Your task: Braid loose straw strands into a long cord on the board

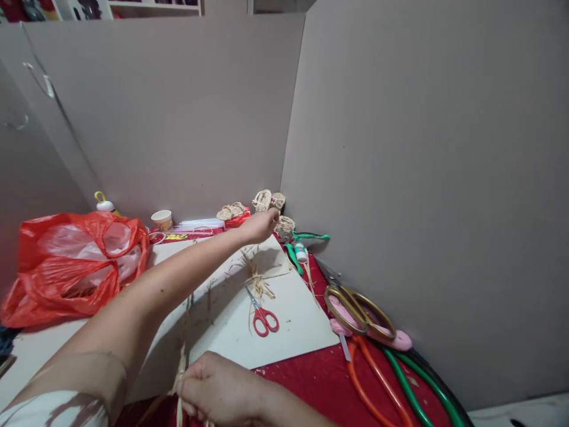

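Observation:
My left hand (pixel 263 226) reaches far across the board, its fingers closed in a pinch. Whatever it may grip is too small to make out. Right behind it in the corner are small woven straw sandals (pixel 262 200), with another coiled straw piece (pixel 285 224) beside it. Close to me, my right hand (pixel 222 388) is closed around pale raffia strands (pixel 181 367), which run up and pass behind my left forearm. Between the hands, red-handled scissors (pixel 265 322) lie with their tips by a loose bunch of raffia (pixel 258 281) on the white board (pixel 302 332).
A red plastic bag (pixel 80 267) fills the left side, near a paper cup (pixel 162 220). Green-handled pliers (pixel 293 258), a small white bottle (pixel 300 251), brass-coloured scissors (pixel 362 311) and large orange-handled shears (pixel 368 379) line the right. Grey partitions (pixel 400 148) enclose the table.

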### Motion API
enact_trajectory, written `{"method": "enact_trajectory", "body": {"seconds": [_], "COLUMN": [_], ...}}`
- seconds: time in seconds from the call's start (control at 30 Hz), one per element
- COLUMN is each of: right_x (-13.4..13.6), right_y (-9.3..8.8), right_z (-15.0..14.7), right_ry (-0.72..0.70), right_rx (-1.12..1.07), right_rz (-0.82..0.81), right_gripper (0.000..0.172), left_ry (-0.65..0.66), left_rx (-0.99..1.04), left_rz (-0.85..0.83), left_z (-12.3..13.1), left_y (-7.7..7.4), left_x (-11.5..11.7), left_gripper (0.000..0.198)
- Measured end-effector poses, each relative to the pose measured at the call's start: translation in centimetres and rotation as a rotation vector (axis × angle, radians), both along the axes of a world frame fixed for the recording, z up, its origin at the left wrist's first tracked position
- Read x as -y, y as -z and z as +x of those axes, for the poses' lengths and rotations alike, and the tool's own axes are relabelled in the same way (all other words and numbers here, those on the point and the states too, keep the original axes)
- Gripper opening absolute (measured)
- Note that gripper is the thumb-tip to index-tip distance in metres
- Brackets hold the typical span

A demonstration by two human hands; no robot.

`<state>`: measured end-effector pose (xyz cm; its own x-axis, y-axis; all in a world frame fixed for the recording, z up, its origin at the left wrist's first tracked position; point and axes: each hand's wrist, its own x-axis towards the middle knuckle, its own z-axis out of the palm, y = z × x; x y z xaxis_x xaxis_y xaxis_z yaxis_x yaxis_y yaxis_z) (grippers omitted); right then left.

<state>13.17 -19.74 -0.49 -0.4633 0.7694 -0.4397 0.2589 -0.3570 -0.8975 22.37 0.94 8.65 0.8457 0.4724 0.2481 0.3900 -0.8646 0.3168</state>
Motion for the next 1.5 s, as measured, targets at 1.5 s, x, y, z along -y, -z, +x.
{"method": "enact_trajectory", "body": {"seconds": [1.5], "right_x": [0.3], "right_y": [-1.4], "right_z": [-0.7], "right_ry": [0.021], "right_rx": [-0.139], "right_rz": [-0.075], "right_gripper": [0.029], "left_ry": [0.067], "left_rx": [-0.030], "left_rz": [0.321], "left_z": [-7.7], "left_y": [-0.4], "left_x": [2.2], "left_gripper": [0.045]}}
